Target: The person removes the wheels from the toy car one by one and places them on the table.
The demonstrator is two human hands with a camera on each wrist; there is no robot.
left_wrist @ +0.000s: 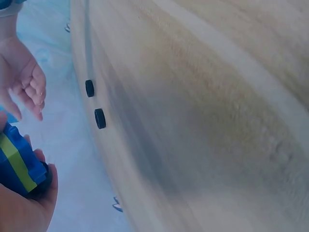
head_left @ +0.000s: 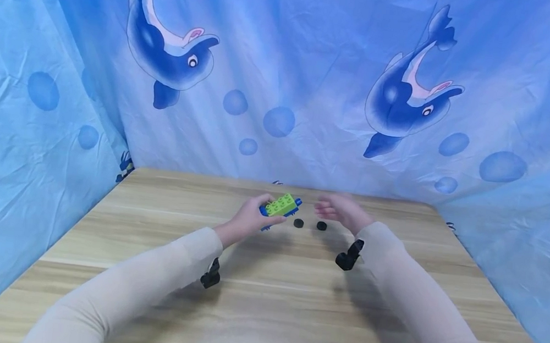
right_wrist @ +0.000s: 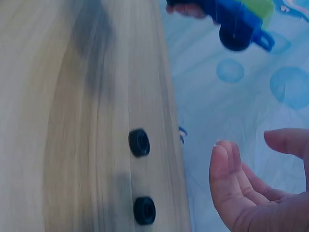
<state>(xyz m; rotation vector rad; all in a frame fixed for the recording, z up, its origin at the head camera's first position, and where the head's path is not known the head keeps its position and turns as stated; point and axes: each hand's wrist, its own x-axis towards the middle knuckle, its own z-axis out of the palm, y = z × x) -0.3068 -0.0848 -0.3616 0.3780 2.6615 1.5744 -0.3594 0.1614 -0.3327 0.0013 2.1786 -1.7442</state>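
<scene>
My left hand (head_left: 247, 217) grips a toy vehicle of building blocks (head_left: 281, 205), with a lime-green studded block on a blue base. In the right wrist view a black wheel (right_wrist: 235, 39) is fitted on the vehicle's underside. The vehicle is held above the table, tilted up toward the right. Two loose black wheels (head_left: 298, 223) (right_wrist: 145, 210) lie on the table between and below the hands. My right hand (head_left: 343, 211) hovers over the right-hand wheel, fingers relaxed and thumb apart, with nothing in it. Part of the vehicle is covered by the left fingers.
The wooden table (head_left: 262, 303) ends just beyond the hands. Behind it and along both sides hangs a blue curtain (head_left: 313, 87) printed with dolphins and bubbles. Each wrist carries a small black camera mount (head_left: 348, 256).
</scene>
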